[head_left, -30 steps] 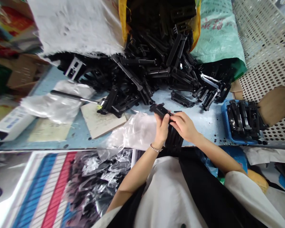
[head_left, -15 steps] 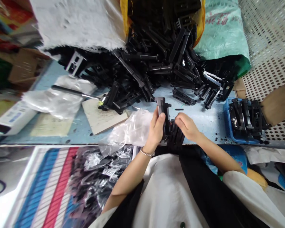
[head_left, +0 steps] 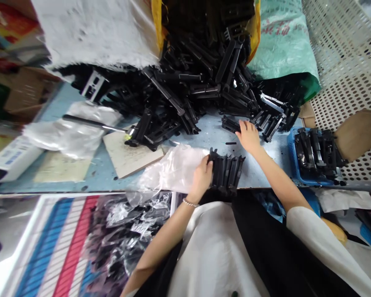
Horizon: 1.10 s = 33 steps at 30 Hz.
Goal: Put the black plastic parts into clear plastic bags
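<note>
Where the pale blue worktop (head_left: 266,165) reaches its far edge, a big heap of black plastic clip parts (head_left: 188,90) spills from a yellow-lined sack (head_left: 156,24), seemingly kept within arm's reach. At the near edge, the left hand (head_left: 200,177) curls against a row of black parts standing on edge (head_left: 227,171), probably bracing them upright. The right hand (head_left: 250,134), fingers spread, touches a loose black part (head_left: 230,123) beside the heap. Red print on the green woven sack (head_left: 281,41) is unreadable.

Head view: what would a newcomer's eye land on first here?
A big heap of black plastic parts spills from a yellow sack across the far table. At the near edge the left hand grips a row of such parts; the right hand touches a loose part beside the heap.
</note>
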### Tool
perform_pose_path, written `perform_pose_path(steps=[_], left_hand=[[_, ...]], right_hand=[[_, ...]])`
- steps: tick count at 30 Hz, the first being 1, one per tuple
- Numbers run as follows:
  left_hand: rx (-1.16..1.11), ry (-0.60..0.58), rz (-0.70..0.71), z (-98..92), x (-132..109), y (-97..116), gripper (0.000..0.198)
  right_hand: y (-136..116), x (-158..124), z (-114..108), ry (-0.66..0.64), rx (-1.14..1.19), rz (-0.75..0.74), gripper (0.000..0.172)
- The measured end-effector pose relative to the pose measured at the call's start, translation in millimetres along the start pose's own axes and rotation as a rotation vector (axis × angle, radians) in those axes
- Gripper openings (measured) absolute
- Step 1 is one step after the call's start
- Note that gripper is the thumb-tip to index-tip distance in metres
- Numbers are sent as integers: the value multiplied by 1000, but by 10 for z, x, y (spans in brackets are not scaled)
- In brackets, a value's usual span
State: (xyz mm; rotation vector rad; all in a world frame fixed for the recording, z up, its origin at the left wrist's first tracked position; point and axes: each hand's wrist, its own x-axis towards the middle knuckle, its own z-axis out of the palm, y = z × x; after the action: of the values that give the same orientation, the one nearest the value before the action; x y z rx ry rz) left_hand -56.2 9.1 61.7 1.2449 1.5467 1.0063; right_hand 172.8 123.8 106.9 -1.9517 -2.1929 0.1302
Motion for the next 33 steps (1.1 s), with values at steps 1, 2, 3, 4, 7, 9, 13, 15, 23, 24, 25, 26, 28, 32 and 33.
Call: perform_pose_path(steps=[1,2,3,4,7,9,13,15,23,24,25,26,28,32,33], left_hand=[[10,-8,26,111,-39,-50,37],[26,-17,57,215,-71,-80,42],[43,-27,87,304,-91,-90,46],[51,-37,111,370,-98,-78,49],[-93,-59,131,424,-45,72,60],[-340,-86,119,371,16,240,64],[-712,-199,-46,208,33,609,44],[-776,-322,-169,154,-42,751,40],[-838,-356,-324,143,-254,905,44],[-836,-301,-311,115,-217,908,44],[-848,-262,-311,77,-171,914,44],[-873,-241,-319,32,-120,925,46],[-928,-228,-331,-56,-33,956,51],[-855,-197,-177,-140,-27,983,45],[-794,-148,-86,-151,-65,971,44]], right_hand=[[61,102,27,-38,-19,34,48],[97,166,45,-73,-6,58,48],[107,186,51,-108,44,77,46],[89,161,42,-135,130,92,41],[-91,-170,-62,-190,501,83,41],[-252,-517,-177,-178,677,-12,42],[-411,-998,-398,-8,675,-282,37],[-372,-1000,-449,186,601,-327,38],[-461,-708,-390,129,649,-328,34],[-518,-744,-399,86,716,-291,35],[-572,-797,-408,55,761,-290,37],[-620,-861,-414,37,773,-330,38],[-699,-1006,-403,30,708,-477,42],[-825,-1277,-294,-27,708,-499,42],[-852,-1329,-266,-58,786,-453,43]])
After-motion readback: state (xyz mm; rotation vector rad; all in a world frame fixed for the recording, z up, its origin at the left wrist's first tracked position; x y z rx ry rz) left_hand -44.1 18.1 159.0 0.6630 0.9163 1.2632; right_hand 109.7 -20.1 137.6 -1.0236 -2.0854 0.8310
